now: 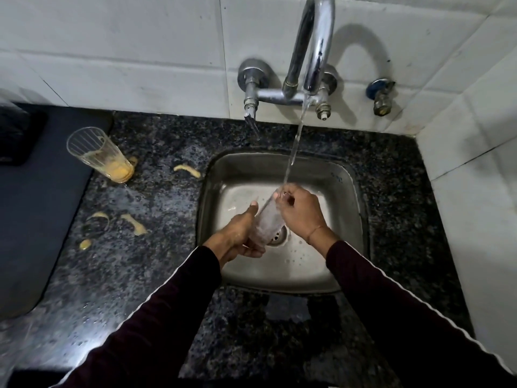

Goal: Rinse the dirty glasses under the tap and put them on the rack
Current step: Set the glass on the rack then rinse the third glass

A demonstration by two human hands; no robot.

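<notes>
Over the steel sink [342, 175], a clear glass [269, 219] is tilted with its mouth up under the running water. My left hand [237, 236] grips its base from below. My right hand [300, 211] curls over its rim, fingers at the mouth, where the stream from the chrome tap [316, 46] lands. A second ribbed glass [100, 155] with yellow residue in its bottom stands on the dark granite counter [156, 275] at the left.
Yellow smears and scraps [188, 170] lie on the counter between the dirty glass and the sink. A dark flat surface [42, 205] covers the far left. White tiled walls close the back and right side. A small blue-handled valve [381, 93] sticks out right of the tap.
</notes>
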